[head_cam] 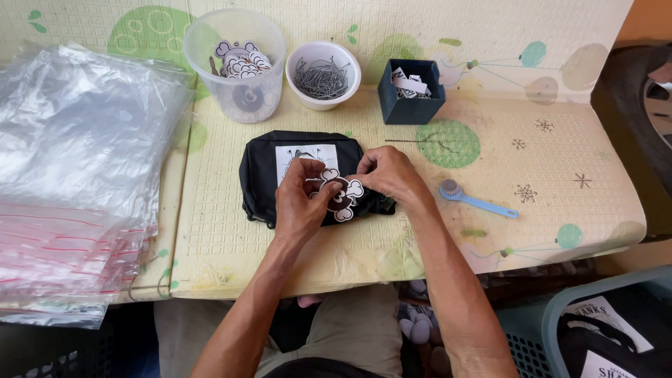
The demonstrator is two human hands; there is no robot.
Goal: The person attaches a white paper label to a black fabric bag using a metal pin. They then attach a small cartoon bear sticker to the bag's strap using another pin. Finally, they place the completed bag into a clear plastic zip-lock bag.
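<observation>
Both hands are pinching a bone-shaped black-and-white tag [341, 194]: left hand [299, 203] closing on its left side, right hand [389, 173] on its top right. Tag is lying over a folded black garment [269, 171], which is resting on a pale yellow patterned mat [490, 224]. Behind the garment are standing a clear cup [238, 66] holding similar tags, a white bowl [323, 73] of metal pins, and a dark blue box [411, 91] of paper slips. Left of the garment, clear plastic bags [77, 168] are stacked; right of it, a blue brush [477, 199] is lying.

Bare forearms, khaki trousers [350, 329]
</observation>
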